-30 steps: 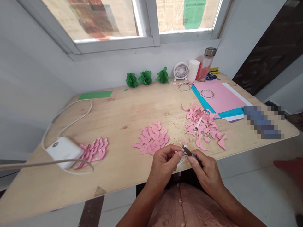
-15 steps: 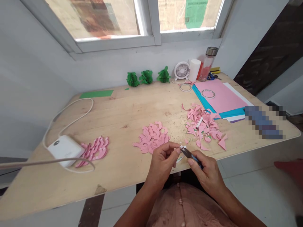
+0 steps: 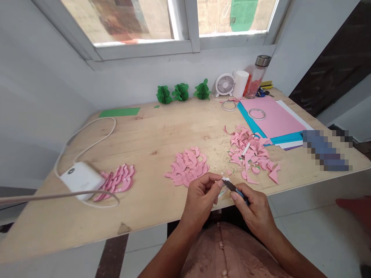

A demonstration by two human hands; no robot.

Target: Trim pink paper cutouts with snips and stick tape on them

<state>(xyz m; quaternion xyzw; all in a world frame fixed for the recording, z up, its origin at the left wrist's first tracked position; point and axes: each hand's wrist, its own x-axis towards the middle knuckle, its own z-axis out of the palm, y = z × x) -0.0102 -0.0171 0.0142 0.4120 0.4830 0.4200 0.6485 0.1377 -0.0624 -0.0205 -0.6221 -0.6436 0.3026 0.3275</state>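
Observation:
My right hand [image 3: 252, 204] is closed round the blue-and-black handle of dark-bladed scissors [image 3: 230, 185], their tips reaching my left fingertips. My left hand [image 3: 204, 190] pinches a small white piece of what looks like tape or paper [image 3: 226, 178] at those tips. A pale strip [image 3: 222, 191] shows just below, between the hands; which fingers hold it is hidden. Beyond my left hand lies a heap of curved pink paper cutouts [image 3: 188, 166]. Past the scissors is a loose pile of pink paper scraps [image 3: 252, 150].
Pink and blue paper sheets [image 3: 278, 121] lie at right with a tape roll [image 3: 257, 114] on top. Green paper ornaments [image 3: 181, 92], a fan [image 3: 225, 84] and a glass bottle [image 3: 257, 79] stand at the back. A white box [image 3: 82, 180] with a cable sits left beside stacked pink cutouts [image 3: 124, 179].
The camera view has shifted slightly. Both hands stay close together in nearly the same pose, and the white bit at the scissor tips looks slightly different.

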